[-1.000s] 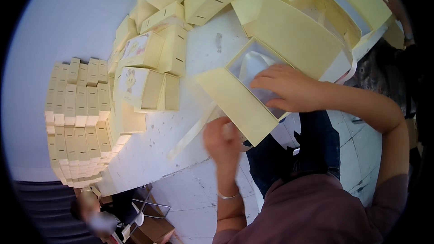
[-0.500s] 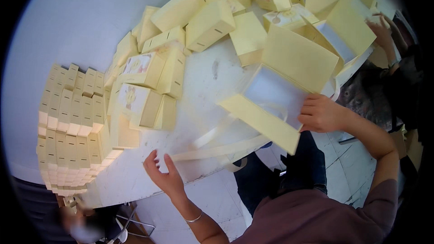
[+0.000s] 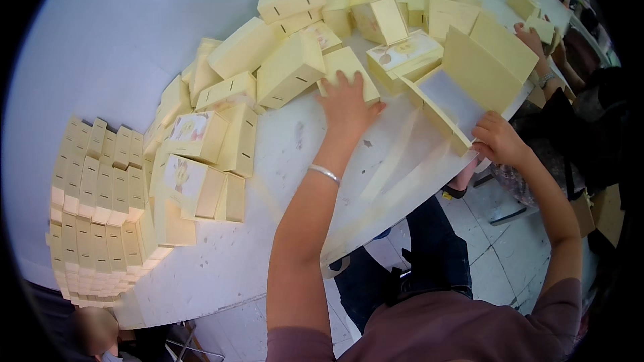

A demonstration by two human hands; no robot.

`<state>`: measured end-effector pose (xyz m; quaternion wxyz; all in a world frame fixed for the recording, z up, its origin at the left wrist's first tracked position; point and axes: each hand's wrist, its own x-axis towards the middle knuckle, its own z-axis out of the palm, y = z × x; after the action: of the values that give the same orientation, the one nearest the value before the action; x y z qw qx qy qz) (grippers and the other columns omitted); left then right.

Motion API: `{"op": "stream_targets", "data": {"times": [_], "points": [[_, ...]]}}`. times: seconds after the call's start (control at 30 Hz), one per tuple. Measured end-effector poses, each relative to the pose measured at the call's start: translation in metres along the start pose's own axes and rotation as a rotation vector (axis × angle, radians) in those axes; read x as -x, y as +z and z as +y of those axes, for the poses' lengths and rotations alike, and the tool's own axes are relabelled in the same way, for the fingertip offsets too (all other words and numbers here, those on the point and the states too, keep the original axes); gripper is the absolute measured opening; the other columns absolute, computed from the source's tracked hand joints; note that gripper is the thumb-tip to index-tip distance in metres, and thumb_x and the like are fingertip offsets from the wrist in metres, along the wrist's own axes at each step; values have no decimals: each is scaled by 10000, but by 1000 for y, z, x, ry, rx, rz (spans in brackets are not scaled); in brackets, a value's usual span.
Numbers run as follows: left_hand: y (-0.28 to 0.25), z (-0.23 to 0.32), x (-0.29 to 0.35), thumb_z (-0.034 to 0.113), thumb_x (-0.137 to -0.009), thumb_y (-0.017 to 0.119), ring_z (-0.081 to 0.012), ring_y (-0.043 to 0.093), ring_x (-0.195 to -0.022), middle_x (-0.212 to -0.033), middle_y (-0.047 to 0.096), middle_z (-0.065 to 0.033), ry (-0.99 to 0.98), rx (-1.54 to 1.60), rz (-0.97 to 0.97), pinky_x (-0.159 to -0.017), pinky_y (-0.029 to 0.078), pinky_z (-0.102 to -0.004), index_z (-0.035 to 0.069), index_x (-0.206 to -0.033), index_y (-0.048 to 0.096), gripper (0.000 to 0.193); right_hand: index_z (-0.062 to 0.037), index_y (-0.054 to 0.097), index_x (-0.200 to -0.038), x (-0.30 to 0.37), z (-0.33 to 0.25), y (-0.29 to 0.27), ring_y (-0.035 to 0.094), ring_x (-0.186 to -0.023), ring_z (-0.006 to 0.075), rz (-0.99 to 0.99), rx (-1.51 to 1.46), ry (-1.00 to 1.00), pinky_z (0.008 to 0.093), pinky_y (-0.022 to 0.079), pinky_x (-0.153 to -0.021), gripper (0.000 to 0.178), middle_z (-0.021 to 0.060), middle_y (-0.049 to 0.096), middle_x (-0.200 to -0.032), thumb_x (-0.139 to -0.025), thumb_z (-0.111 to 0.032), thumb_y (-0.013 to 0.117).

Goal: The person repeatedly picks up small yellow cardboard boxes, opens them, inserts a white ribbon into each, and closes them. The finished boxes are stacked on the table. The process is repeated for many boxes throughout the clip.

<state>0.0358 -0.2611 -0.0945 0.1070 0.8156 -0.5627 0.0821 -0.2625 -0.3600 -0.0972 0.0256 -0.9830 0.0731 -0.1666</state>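
Observation:
My left hand (image 3: 349, 104) lies with fingers spread over a closed pale-yellow cardboard box (image 3: 347, 67) in the middle of the table. At the right, my right hand (image 3: 498, 138) is closed on the near edge of an open pale-yellow box (image 3: 439, 114), its fingertips partly hidden. Raised lid panels stand behind that box's white inside (image 3: 451, 97). Beyond my left hand's box, another box (image 3: 404, 53) has a printed picture on its face.
Neatly stacked pale-yellow boxes (image 3: 100, 194) stand at the far left. Loose boxes (image 3: 245, 47) are heaped in an arc along the back of the white table (image 3: 268, 255). A co-worker's hand (image 3: 533, 40) is beside the heap at the right. Another person sits at lower left.
My left hand has moved from the near table edge up and right onto a closed box. The open box has shifted right and away from me, with my right hand still at its edge.

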Motion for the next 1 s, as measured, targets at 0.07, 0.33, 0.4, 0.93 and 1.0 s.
{"op": "stream_targets", "data": {"times": [0.07, 0.33, 0.4, 0.93, 1.0], "points": [[12, -7, 7, 479, -716, 620, -455, 294, -1199, -1320, 334, -187, -16, 3, 58, -902, 306, -607, 99, -1261, 414, 696, -27, 515, -774, 5, 12, -2, 492, -796, 316, -101, 24, 75, 398, 395, -699, 257, 125, 492, -770, -644, -183, 672], [-6, 5, 6, 556, -697, 585, -518, 270, -1170, -1300, 270, -295, -279, 126, -8, -876, 255, -660, -11, -1160, 399, 755, 18, 526, -1027, 21, -36, -14, 463, -1053, 372, 630, 9, 139, 439, 366, -900, 382, 220, 480, -1118, -652, -47, 488], [7, 6, -4, 565, -689, 587, -512, 292, -1161, -1300, 247, -319, -320, 240, -15, -876, 266, -646, -25, -1157, 380, 781, 21, 533, -1000, 7, -68, -5, 493, -1000, 378, 761, -5, 6, 455, 392, -859, 344, 231, 508, -1062, -669, -57, 486], [-63, -90, 144, 587, -795, 331, -320, 421, -1170, -1298, 419, -102, -694, 2170, -444, -943, 359, -445, 82, -1321, 332, 730, -27, 516, -1101, -55, -156, 35, 467, -1062, 380, 526, -489, 19, 409, 406, -874, 452, 222, 435, -1207, -680, -114, 655], [-56, -110, 182, 617, -781, 313, -307, 409, -1185, -1336, 379, -88, -674, 2136, -542, -932, 365, -468, 102, -1330, 323, 753, -42, 497, -1145, -87, -162, 26, 429, -1111, 384, 436, -452, -72, 418, 383, -907, 515, 228, 389, -1251, -679, -156, 682]]}}
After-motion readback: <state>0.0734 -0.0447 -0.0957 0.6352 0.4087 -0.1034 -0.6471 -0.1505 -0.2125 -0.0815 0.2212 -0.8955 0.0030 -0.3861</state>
